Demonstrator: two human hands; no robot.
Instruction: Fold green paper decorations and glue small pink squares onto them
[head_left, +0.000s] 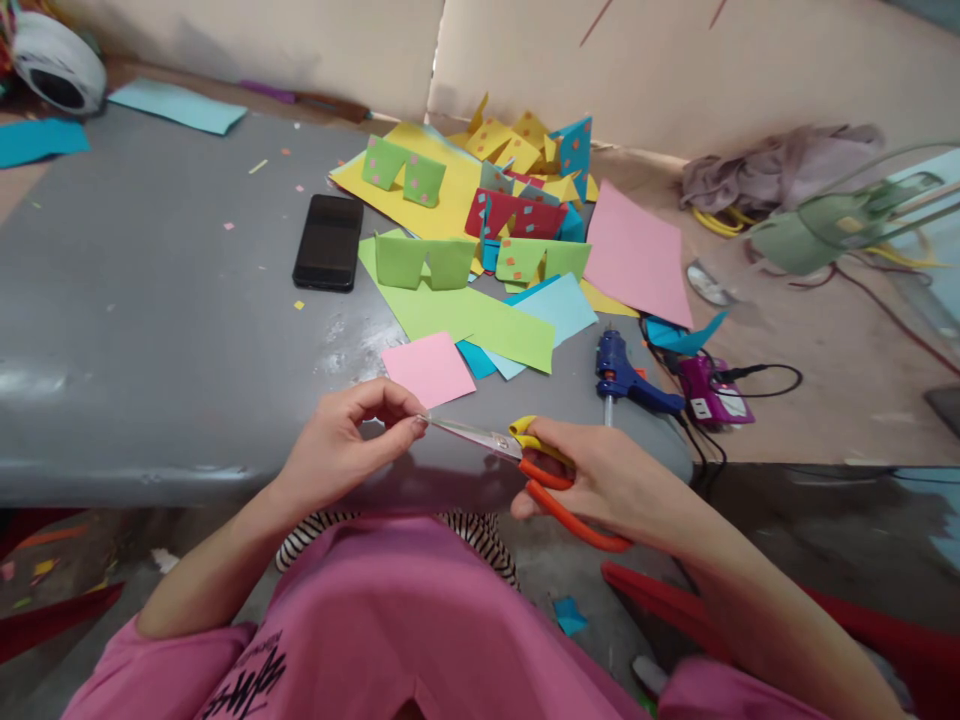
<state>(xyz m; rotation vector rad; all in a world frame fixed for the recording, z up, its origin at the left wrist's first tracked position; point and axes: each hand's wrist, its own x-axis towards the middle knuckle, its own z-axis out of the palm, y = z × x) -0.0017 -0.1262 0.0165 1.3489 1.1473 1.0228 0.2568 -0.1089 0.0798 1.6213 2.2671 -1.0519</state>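
My right hand (592, 465) grips a pair of scissors (480, 436) with orange and yellow handles, the blades together and pointing left. At their tip, my left hand (367, 430) is closed in a pinch of thumb and forefinger; whatever lies between them is too small to make out. Just beyond my left hand, a pink paper square (431, 370) lies on the grey table cover. Behind it are a long light green paper sheet (480, 320) and light blue paper (559, 305). Folded paper glasses shapes stand further back, one plain green (424, 263) and one red with dots (517, 218).
A black phone (328, 243) lies left of the papers. On the right are a blue glue gun (630, 375), a purple power block (716, 392) with cables, and a green lamp-like object (802, 230). Small paper scraps dot the table. The table's front edge runs below my hands.
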